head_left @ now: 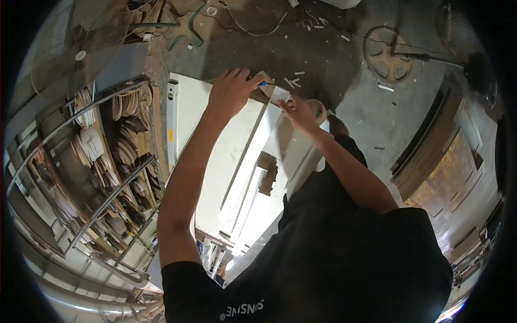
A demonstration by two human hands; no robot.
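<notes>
My left hand [229, 96] reaches over the far edge of a white panel [215, 124], its thumb and fingers closed on a slim tool with a blue part [263, 84]. The tool's kind is too small to make out. A thin dark end points from it toward a long white strip [253, 148] lying along the panel. My right hand [299, 114] pinches the strip's far end between thumb and fingers. Just beyond that hand sits a round roll [319, 111], perhaps of tape. Nearer to me, a brown piece with a notched edge [267, 173] rests on the work surface.
A spirit level [171, 118] lies along the panel's left edge. Left of it stands a metal rack [107, 212] packed with board offcuts, below a large fan [81, 55]. White scraps [292, 83] litter the floor. A spoked round base [388, 54] and stacked boards [441, 161] are at right.
</notes>
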